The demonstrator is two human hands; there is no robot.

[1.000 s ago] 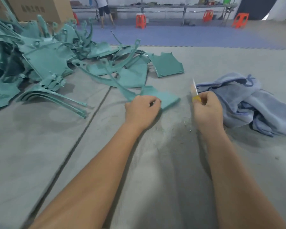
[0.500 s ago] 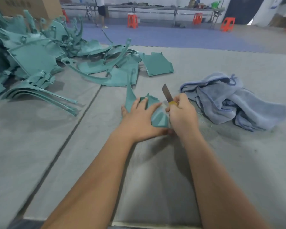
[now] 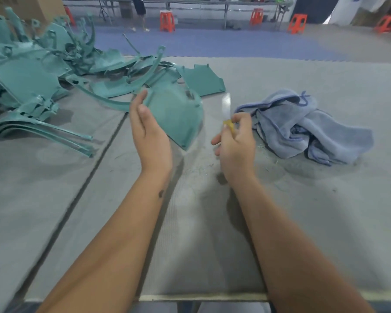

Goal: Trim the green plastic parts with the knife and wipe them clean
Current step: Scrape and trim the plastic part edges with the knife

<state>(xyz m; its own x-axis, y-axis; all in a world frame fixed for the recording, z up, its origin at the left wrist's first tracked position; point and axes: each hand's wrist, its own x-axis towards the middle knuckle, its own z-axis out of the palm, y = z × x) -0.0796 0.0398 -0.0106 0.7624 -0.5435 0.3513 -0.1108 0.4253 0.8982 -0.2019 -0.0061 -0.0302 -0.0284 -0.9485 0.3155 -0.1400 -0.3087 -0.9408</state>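
Observation:
My left hand holds a flat green plastic panel by its left edge and keeps it tilted up off the grey mat; the thumb lies on the near face and the fingers run up along the edge. My right hand grips a knife by its yellow handle. The blurred blade points upward, just right of the panel and apart from it. A crumpled blue cloth lies on the mat to the right of that hand.
A big pile of green plastic parts fills the left and back of the grey mat. Curved green strips lie at the near left. Green shavings dot the mat by my hands. Orange stools and a person's legs stand far behind.
My left hand has lifted the green panel and turned its broad face toward me. My right hand has drawn the knife off the panel, to the right.

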